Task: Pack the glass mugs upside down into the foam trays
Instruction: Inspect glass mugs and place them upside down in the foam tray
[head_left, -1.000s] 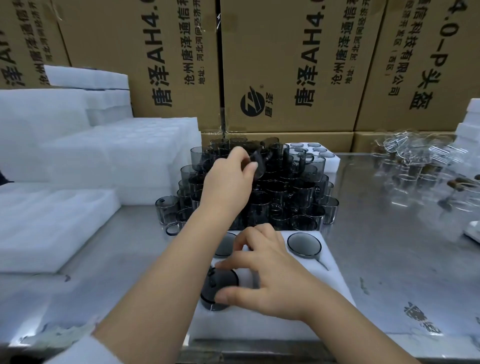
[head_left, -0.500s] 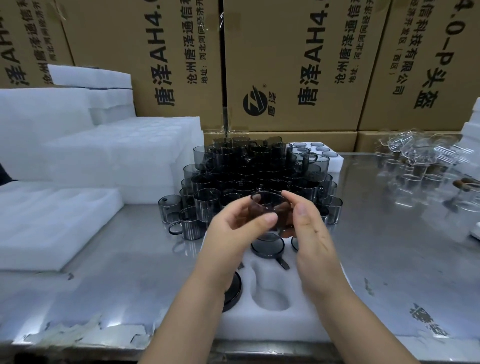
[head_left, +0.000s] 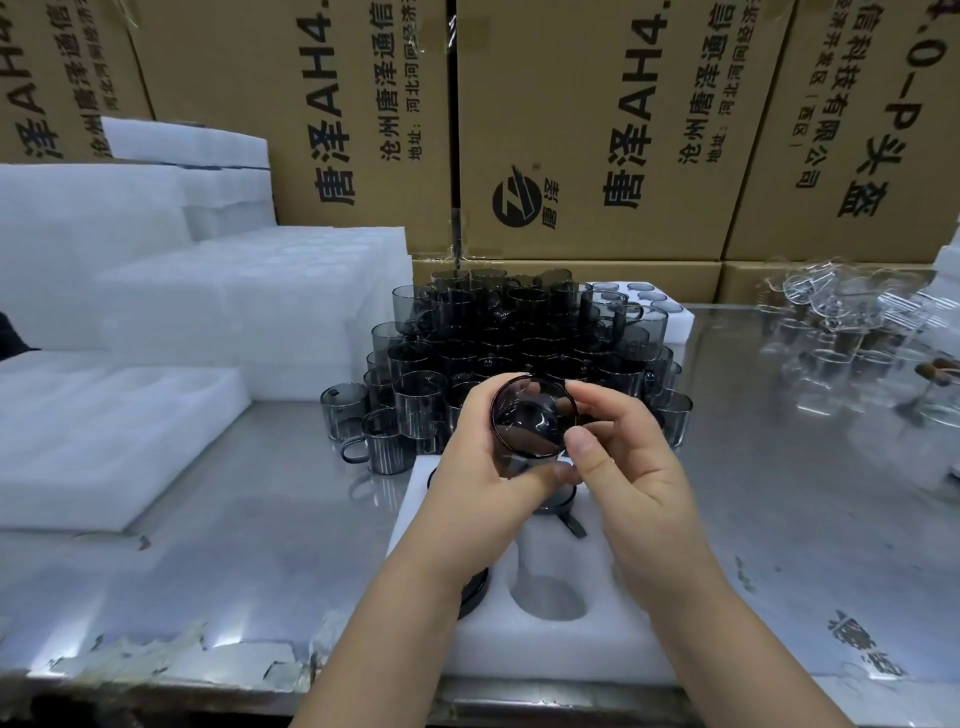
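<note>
Both hands pinch one smoky glass mug between them: left hand curled around its left wall, right hand on its right edge. The mug's axis tilts toward the camera, round end up; rim or base, I cannot tell. The foam tray lies below the hands.

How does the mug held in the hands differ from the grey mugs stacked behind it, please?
The held mug is in the air, gripped by the left hand and right hand; the stacked mugs rest untouched on the steel table. The held mug is tipped, a round end facing the camera; the stacked mugs stand upright in tiers. Both are smoky grey glass.
</note>
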